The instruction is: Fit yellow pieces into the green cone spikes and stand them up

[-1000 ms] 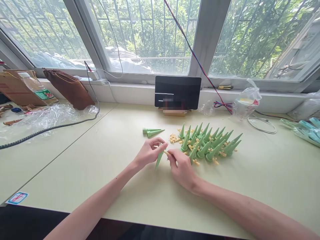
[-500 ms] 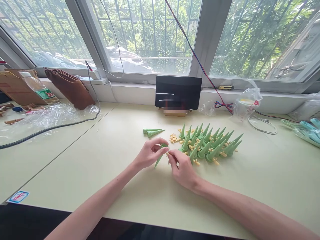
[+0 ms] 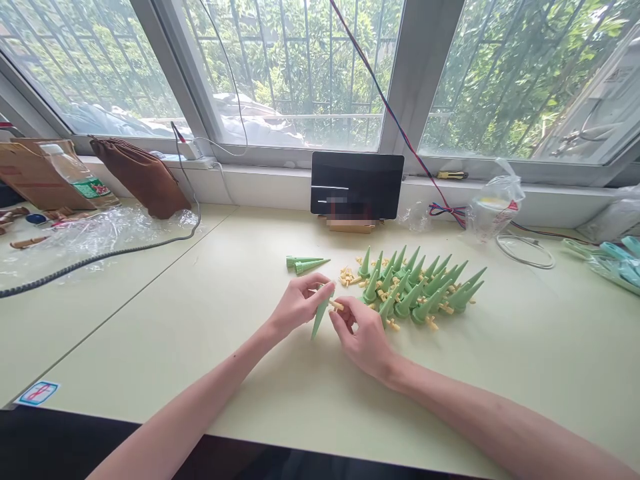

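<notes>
Left hand (image 3: pixel 296 308) pinches 1 green spike (image 3: pixel 319 318) tip-down; right hand (image 3: pixel 367 333), grip unclear, at valve (image 3: pixel 337 305).

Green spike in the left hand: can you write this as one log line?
left hand: holds green spike, tip down | right hand: at yellow piece | table: two spikes lying, spike cluster standing
</notes>
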Demonstrator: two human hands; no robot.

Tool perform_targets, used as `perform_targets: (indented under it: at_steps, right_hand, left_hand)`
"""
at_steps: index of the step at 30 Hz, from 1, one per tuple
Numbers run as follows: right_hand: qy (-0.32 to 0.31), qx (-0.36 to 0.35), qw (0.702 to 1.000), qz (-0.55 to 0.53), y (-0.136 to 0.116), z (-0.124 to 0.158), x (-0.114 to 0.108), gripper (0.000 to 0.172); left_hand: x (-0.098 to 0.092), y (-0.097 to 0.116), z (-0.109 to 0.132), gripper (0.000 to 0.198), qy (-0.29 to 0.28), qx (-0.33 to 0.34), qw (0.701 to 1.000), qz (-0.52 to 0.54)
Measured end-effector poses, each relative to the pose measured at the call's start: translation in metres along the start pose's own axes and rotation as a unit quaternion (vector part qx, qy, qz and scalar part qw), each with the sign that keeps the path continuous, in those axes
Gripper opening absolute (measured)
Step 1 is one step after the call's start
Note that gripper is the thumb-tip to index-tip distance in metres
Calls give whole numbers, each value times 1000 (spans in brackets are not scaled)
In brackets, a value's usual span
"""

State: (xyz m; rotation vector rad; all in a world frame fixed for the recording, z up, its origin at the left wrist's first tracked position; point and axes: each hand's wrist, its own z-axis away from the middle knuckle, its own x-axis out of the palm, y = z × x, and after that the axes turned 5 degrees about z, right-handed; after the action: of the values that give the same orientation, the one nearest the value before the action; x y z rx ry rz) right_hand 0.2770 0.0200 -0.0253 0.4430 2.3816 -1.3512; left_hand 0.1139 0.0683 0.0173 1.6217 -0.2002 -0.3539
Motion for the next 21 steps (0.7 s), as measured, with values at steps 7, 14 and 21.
perform_targets:
  at_steps: [7,14,21]
  right_hand:
    - [20,-28,999,9,7,6,5,23]
    - [24,-72,996,48,8,7,5,21]
    - [33,-79,993,79,10,8,5,18]
  left_hand:
    - [-2,-3,-3,42,24,-70,996,54]
    - [-1,-2,-3,48,38,-98,994,28]
    - [0,-2,-2,49,49,-98,994,4]
